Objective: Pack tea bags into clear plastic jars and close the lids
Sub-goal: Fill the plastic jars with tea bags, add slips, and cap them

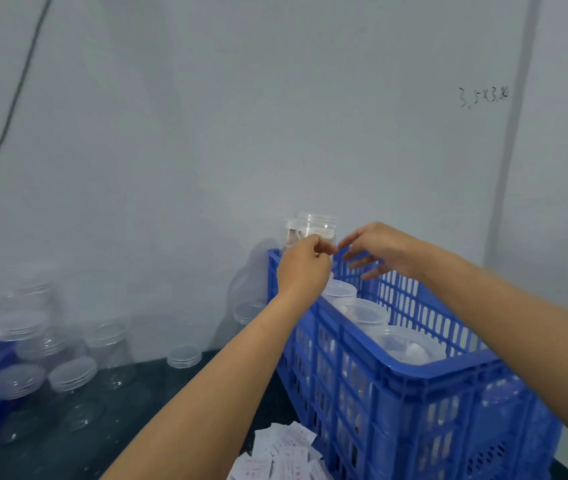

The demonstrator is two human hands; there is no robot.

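Two bare arms reach out over a tall blue plastic crate (397, 393) with slots in its sides. The left hand (305, 265) curls its fingers at a clear plastic jar (320, 230) standing up at the far end – whether it holds the jar is hard to tell. The right hand (376, 247) is spread out just beside it. Closed clear jars with lids (365, 311) sit in a row inside the crate. Empty clear jars (71, 375) lie on the dark table (158, 403) to the left – small white tea bags (282, 452) are piled near the crate.

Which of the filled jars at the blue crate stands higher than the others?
The labelled jar at the crate's far end, behind both hands; it rises above the rim, while the other lidded jars sit below it.
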